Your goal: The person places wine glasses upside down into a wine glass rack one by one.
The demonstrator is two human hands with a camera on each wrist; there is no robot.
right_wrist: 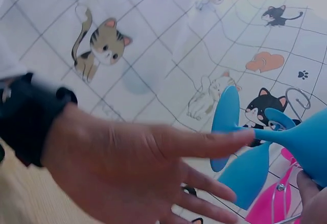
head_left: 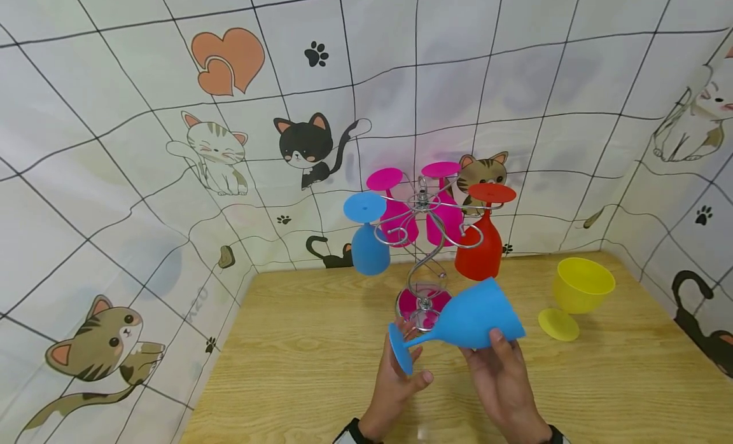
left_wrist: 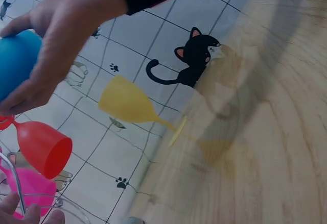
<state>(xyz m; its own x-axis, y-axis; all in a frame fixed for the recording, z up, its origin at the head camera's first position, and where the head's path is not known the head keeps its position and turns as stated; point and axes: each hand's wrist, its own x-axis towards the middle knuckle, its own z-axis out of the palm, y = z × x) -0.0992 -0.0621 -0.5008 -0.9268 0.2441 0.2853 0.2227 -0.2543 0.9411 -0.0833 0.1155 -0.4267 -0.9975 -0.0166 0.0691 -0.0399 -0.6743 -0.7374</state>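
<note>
A blue plastic goblet [head_left: 478, 313] lies tilted in the air, its mouth to the right and its foot to the left. My right hand [head_left: 504, 383] grips its bowl from below, thumb on the near side. Around the foot, my left hand [head_left: 397, 380] is spread with straight fingers; in the right wrist view its thumb [right_wrist: 214, 145] reaches toward the stem. Whether it touches the goblet is unclear. Just behind stands a metal goblet rack [head_left: 424, 202], where another blue goblet [head_left: 370, 248], two pink goblets [head_left: 443, 221] and a red goblet [head_left: 481, 250] hang upside down.
On the right of the wooden table [head_left: 298, 367], a yellow goblet [head_left: 584, 285] stands upright. White cloth walls [head_left: 389, 43] with a black grid and printed cats enclose the table at the back and sides.
</note>
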